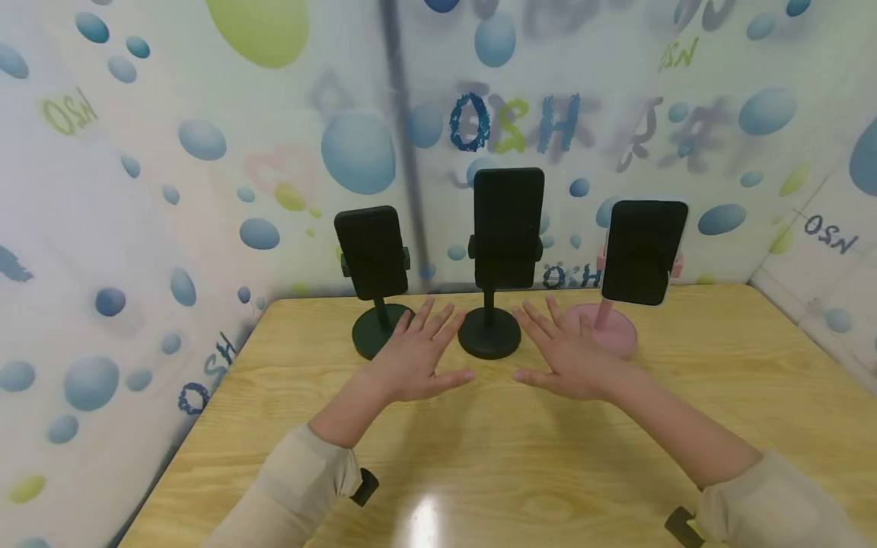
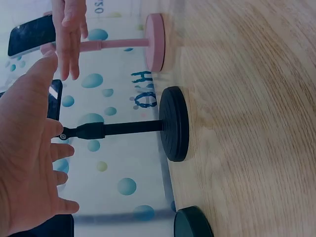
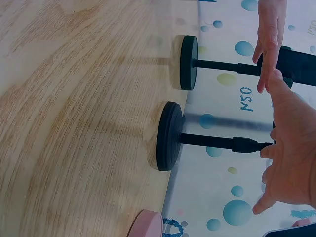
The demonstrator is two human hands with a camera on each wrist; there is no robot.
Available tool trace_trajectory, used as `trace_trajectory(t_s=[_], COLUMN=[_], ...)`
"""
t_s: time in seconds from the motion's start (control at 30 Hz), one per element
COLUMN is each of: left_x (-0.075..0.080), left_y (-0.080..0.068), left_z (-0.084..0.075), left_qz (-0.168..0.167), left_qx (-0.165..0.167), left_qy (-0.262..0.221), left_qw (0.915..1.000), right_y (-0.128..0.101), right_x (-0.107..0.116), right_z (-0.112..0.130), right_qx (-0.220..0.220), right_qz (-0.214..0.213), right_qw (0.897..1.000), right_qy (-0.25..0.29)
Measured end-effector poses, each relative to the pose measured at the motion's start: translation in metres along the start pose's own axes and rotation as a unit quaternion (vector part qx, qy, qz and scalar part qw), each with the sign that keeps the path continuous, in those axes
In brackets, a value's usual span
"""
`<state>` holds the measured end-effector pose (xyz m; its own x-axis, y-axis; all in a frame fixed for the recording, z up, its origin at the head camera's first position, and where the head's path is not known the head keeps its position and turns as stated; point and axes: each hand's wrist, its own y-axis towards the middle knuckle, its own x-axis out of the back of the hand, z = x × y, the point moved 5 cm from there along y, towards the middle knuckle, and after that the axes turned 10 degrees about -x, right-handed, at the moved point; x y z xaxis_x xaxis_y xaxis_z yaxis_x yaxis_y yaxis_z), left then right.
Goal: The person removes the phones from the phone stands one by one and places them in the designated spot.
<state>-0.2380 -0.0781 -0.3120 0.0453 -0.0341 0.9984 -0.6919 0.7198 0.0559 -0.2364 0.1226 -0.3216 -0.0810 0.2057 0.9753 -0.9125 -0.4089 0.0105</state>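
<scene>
Bubble-printed panels in white, blue and green closed in the wooden table [image 1: 479, 457] on three sides, and a glare spot on its varnished, grained top sat near the person. Three phone stands stood in a row along the back edge: a dark green stand [image 1: 375, 289] on the left, a black stand [image 1: 503, 262] in the middle and a pink stand [image 1: 633, 281] on the right, each a flat round base with a thin upright post and a clamp bearing a dark, glossy phone.

The left hand [image 1: 414, 354] hovered palm down with its fingers spread and straight, holding nothing, just in front of the gap between the green and black bases. The right hand [image 1: 569, 354] mirrored it, also spread wide and empty, between the black base and the pink one. Both hands flanked the black stand, which was the nearest thing to them, yet neither touched it; the wrist views showed clear air between the fingers and the post [image 2: 118, 129].

To take hold of the middle stand well, I judged it best to steady the heavy disc base [image 3: 168, 136] with one hand and grip the slim post or the clamp with the other, since the tall, top-heavy shape would likely tip if pushed high up. The neighbouring stands stood close, so a narrow, careful reach seemed wise
</scene>
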Motion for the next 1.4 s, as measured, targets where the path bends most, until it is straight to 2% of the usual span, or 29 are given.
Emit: trace_trajectory(t_s=[0.33, 0.43, 0.53, 0.63, 0.77, 0.87, 0.97, 1.1, 1.2, 1.3, 1.4], left_x=[0.008, 0.008, 0.007, 0.008, 0.008, 0.007, 0.007, 0.016, 0.025, 0.037, 0.048], left_y=[-0.001, -0.003, -0.005, -0.009, -0.017, -0.022, -0.028, -0.039, -0.05, -0.06, -0.068], left_z=[-0.002, -0.001, 0.001, 0.003, 0.012, 0.023, 0.035, 0.054, 0.069, 0.083, 0.093], left_qz=[-0.045, -0.06, -0.069, -0.07, -0.058, -0.052, -0.054, -0.075, -0.101, -0.144, -0.204], left_qx=[-0.03, -0.035, -0.036, -0.037, -0.031, -0.029, -0.024, 0.01, 0.052, 0.101, 0.149], left_qy=[0.005, 0.01, 0.01, -0.007, -0.051, -0.086, -0.133, -0.189, -0.197, -0.181, -0.167], left_qw=[0.9985, 0.9975, 0.9969, 0.9968, 0.9965, 0.9945, 0.9894, 0.979, 0.9738, 0.9676, 0.9531], right_y=[-0.002, -0.002, 0.0, 0.002, 0.009, 0.016, 0.023, 0.034, 0.045, 0.056, 0.068], right_x=[0.002, 0.004, 0.007, 0.011, 0.014, 0.015, 0.014, 0.013, 0.012, 0.011, 0.013], right_z=[0.002, 0.005, 0.01, 0.014, 0.017, 0.02, 0.027, 0.039, 0.051, 0.065, 0.077], right_qx=[0.002, 0.014, 0.033, 0.041, 0.018, -0.008, -0.013, -0.003, 0.002, 0.012, 0.024], right_qz=[-0.008, -0.026, -0.067, -0.123, -0.176, -0.19, -0.199, -0.204, -0.196, -0.184, -0.186], right_qw=[1.0, 0.999, 0.997, 0.989, 0.969, 0.955, 0.948, 0.936, 0.93, 0.929, 0.928], right_qy=[0.011, 0.012, 0.023, 0.066, 0.172, 0.225, 0.248, 0.287, 0.312, 0.322, 0.322])
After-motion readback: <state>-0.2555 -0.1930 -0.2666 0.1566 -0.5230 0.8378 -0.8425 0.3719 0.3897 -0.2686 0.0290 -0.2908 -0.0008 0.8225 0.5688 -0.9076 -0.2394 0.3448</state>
